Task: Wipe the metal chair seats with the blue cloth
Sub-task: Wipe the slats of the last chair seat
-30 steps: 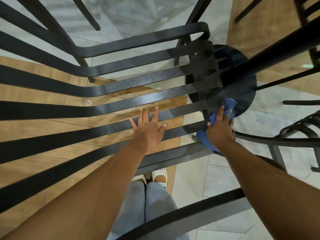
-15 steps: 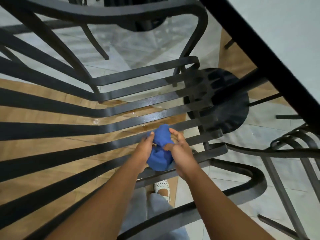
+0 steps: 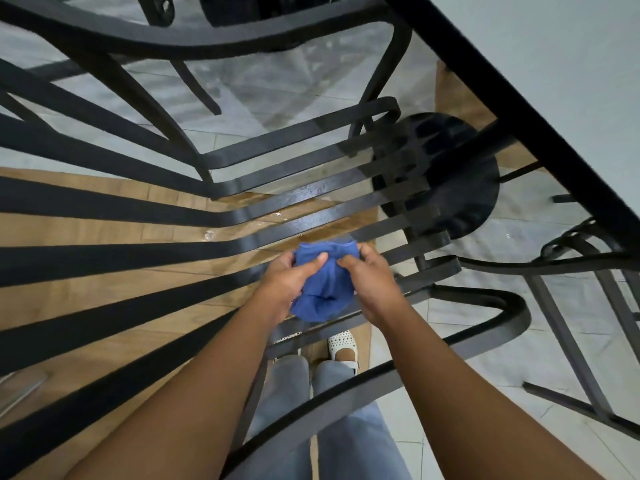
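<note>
A black metal chair seat (image 3: 284, 206) made of long flat slats spreads out below me, with floor showing between the slats. Both hands hold a bunched blue cloth (image 3: 323, 285) just above the near slats, at the centre of the view. My left hand (image 3: 289, 278) grips its left side with the thumb on top. My right hand (image 3: 369, 278) pinches its right side. The cloth's lower fold hangs against a slat; its upper edge is pulled flat between my fingers.
A table with a black edge (image 3: 519, 109) and pale top runs diagonally at the upper right, its round black base (image 3: 460, 188) on the floor beneath. Another chair's curved arm (image 3: 571, 261) stands at right. A further chair frame (image 3: 242, 39) arches at the top. My feet (image 3: 343, 344) stand under the seat.
My right hand brought the cloth from the seat's right edge to the middle. My left hand lifted off the slat and took hold of the cloth. The view tilted up.
</note>
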Demonstrator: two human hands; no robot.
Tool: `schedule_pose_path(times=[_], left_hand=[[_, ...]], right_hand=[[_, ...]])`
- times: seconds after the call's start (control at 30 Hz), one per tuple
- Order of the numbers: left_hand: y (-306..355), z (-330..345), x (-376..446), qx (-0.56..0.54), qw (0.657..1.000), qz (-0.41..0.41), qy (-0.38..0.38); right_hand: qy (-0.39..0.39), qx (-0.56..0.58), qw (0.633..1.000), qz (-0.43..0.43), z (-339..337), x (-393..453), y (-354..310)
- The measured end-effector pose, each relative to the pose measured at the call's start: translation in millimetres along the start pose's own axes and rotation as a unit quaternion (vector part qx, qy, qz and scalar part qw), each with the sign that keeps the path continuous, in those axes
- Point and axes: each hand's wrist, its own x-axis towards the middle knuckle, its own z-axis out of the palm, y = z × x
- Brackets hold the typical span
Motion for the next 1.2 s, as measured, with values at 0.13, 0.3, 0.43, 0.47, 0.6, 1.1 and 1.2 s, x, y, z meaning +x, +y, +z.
schedule_pose_path(times=[0.13,0.3,0.43,0.47,0.6,1.1,1.2], left_hand=[[7.3,-4.1,5.7,0.1,0.994,0.052,-0.008],[23.5,-10.9,17.1,0.198,0.973,0.101,-0.068],[33.5,-8.3,25.7,0.181,0.976,0.098,-0.076],[34.1,-7.3,28.3,0.192,0.973,0.104,-0.076],[35.0,-2.8,34.0,0.173,0.977,0.109,-0.063],[47.5,-6.4,38.0,0.156,0.977,0.123,-0.08],[55.6,-10.5,34.4,0.068,0.985,0.122,-0.102]], right_hand=[[0.004,0.007,0.999,-0.043,-2.8,7.2,-4.6],[-0.025,-0.009,0.997,-0.071,-12.2,24.3,-8.1],[-0.069,-0.033,0.995,-0.069,-17.7,38.1,-11.8],[-0.08,-0.05,0.993,-0.069,-18.9,42.1,-12.4],[-0.076,-0.124,0.986,-0.076,-22.7,51.6,-14.4],[-0.143,-0.245,0.952,-0.112,-27.0,55.6,-22.0],[-0.175,-0.169,0.968,-0.06,-28.5,52.8,-22.9]])
